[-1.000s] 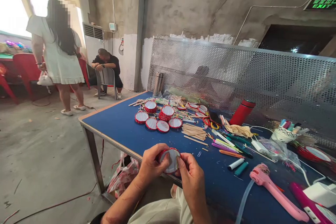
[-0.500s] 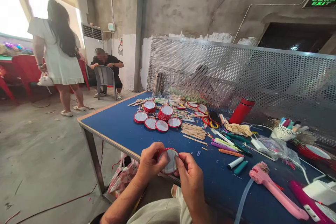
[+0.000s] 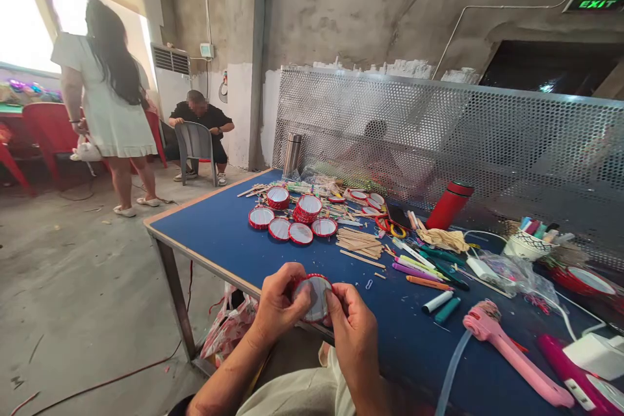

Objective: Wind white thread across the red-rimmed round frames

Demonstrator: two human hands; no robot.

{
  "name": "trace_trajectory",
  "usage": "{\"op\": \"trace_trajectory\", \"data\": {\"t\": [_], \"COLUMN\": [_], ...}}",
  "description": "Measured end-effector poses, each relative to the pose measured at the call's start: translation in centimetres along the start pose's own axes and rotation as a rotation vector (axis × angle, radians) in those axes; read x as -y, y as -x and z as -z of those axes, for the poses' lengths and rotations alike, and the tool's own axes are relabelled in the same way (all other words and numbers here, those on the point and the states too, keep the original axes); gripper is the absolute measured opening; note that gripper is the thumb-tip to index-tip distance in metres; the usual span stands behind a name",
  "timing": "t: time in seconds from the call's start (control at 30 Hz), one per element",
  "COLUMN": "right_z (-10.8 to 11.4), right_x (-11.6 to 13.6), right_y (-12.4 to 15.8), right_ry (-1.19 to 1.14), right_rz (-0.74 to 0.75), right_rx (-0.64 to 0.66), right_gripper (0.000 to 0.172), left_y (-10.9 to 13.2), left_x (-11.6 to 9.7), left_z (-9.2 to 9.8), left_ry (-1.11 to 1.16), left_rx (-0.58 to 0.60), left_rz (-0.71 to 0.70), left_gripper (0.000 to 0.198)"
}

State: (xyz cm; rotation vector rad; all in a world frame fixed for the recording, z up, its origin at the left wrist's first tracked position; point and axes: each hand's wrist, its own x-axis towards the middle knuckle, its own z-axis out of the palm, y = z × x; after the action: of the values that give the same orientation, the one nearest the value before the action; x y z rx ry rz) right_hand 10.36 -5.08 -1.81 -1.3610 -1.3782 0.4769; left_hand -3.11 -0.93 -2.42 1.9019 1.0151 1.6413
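Observation:
Between my hands, just over the table's near edge, is a small round disc (image 3: 318,299) with a greyish-white face and a red rim. My left hand (image 3: 283,299) grips its left side, the thumb laid on the face. On the right edge, my right hand (image 3: 353,328) pinches it between thumb and bent fingers. Whatever lies under the disc is hidden. Farther up the table sit several similar red-rimmed discs, some single and some in a stack (image 3: 308,209). Beside them lies a pile of flat wooden sticks (image 3: 359,244).
Markers (image 3: 437,302), a pink handheld tool (image 3: 517,357), a red bottle (image 3: 448,205) and a pen cup (image 3: 529,244) crowd the right side of the blue table (image 3: 195,227). A perforated metal panel (image 3: 439,130) stands behind. Two people are across the room.
My left thumb has shifted very slightly on the disc, while both hands keep their grip in the same place. The seated person in the background has lowered their head.

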Motion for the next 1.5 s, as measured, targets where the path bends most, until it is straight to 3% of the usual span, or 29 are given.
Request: {"op": "trace_trajectory", "data": {"t": [0.2,0.73,1.1,1.27,1.5], "right_z": [-0.1,-0.2,-0.3,-0.5,-0.3], "right_x": [0.1,-0.2,-0.6,-0.8,-0.4], "right_y": [0.0,0.2,0.2,0.3,0.3], "right_ry": [0.004,-0.003,0.053,0.052,0.051], "right_rz": [0.014,0.009,0.026,0.042,0.087], "right_rx": [-0.01,0.007,-0.013,-0.014,-0.032], "right_gripper": [0.034,0.032,0.034,0.033,0.03], "left_y": [-0.5,-0.8,-0.9,-0.9,-1.1], "left_x": [-0.7,-1.1,-1.4,-1.4,-1.8], "left_z": [-0.1,0.2,0.6,0.4,0.2], "left_ry": [0.041,0.044,0.098,0.11,0.003], "left_rx": [0.029,0.042,0.078,0.124,0.107], "left_rz": [0.106,0.167,0.162,0.14,0.034], "left_gripper": [0.006,0.007,0.007,0.025,0.014]}}
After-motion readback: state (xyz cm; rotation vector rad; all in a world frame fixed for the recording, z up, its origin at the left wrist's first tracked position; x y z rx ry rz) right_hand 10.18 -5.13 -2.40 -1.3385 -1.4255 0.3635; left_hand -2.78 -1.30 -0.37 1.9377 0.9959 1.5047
